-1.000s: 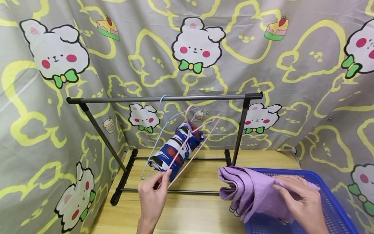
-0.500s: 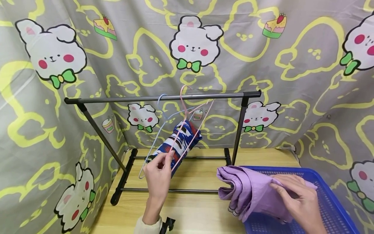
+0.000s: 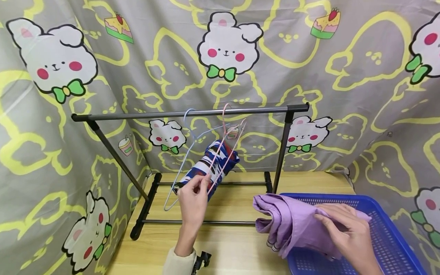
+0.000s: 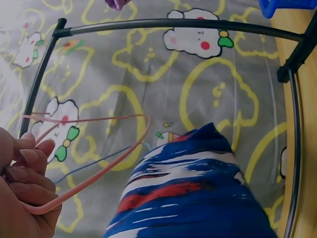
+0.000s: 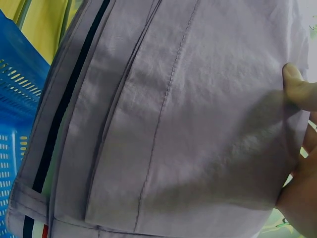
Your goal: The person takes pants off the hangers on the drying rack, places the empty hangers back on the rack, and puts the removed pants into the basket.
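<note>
A wood-grained, pale yellow bench point(image 3: 233, 240) fills the floor of a nook enclosed by grey fabric curtains point(image 3: 237, 89) at the back and both sides. The curtains are printed with yellow outlines, white rabbits in green bows, cake slices and drink cups, and they fall in soft creases. On the bench stands a dark metal clothes rack point(image 3: 154, 114) with black end caps and feet, two low bars joining its ends.

The left hand point(image 3: 193, 198), below a cream sleeve point(image 3: 178, 261), pinches a pink hanger point(image 4: 111, 166) by its side. The hanger's hook overlaps the top rail in the head view; whether it bears on the rail I cannot tell. Just left of it, a light blue hanger point(image 3: 181, 168) is hooked on the rail, with a blue, white and red patterned garment point(image 3: 203, 168) on it.

The right hand point(image 3: 350, 229) grasps a folded lilac garment point(image 3: 292, 221), thumb on top, above the near-left part of a blue perforated plastic basket point(image 3: 395, 236). The basket sits on the right of the bench, beside the rack. A dark stripe point(image 5: 64, 114) trims the lilac cloth.
</note>
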The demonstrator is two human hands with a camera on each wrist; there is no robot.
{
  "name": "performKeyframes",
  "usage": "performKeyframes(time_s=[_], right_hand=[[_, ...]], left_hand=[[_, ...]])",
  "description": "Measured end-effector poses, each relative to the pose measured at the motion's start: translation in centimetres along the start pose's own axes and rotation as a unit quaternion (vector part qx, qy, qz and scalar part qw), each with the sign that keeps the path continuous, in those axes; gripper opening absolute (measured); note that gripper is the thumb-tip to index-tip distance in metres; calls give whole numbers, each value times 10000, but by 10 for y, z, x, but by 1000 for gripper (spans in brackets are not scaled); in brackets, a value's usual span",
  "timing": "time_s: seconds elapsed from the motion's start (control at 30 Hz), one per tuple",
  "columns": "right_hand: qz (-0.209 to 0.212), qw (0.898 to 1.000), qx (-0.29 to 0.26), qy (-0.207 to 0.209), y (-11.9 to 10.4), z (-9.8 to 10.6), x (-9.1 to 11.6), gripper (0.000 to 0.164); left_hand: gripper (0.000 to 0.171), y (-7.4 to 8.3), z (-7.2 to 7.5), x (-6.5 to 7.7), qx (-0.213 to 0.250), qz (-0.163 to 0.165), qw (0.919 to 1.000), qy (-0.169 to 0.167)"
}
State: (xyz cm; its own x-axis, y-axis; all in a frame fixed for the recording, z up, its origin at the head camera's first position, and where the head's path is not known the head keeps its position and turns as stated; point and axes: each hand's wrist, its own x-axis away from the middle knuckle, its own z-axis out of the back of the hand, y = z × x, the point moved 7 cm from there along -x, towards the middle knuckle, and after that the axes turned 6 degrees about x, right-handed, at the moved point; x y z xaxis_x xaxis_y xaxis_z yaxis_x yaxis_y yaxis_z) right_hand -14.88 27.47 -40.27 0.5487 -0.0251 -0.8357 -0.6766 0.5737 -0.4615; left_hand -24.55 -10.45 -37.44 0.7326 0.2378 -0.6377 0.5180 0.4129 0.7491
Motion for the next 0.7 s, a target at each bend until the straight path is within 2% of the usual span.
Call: performKeyframes(time_s=[0.2,0.3,0.53,0.63,0.7], right_hand=[[68,10000,8,-22,0,-6,-1,14],[93,9999,-9,-35,-1,-8,-2,14],[67,10000,43,-38,-1,-10,-3,13],[102,9999,120,-33,-2,-9,-4,13],[125,9998,172,-24,-3,-9,-5,14]], left_hand=[[26,-5,-2,5,101,27,9999,-27],[24,-6,-4,7,7,56,10000,-70],[20,0,-9,13,-229,-387,9987,-222],[14,4,-10,16,-224,-484,9980,-348],[18,9,-9,18,-287,-493,9975,-407]])
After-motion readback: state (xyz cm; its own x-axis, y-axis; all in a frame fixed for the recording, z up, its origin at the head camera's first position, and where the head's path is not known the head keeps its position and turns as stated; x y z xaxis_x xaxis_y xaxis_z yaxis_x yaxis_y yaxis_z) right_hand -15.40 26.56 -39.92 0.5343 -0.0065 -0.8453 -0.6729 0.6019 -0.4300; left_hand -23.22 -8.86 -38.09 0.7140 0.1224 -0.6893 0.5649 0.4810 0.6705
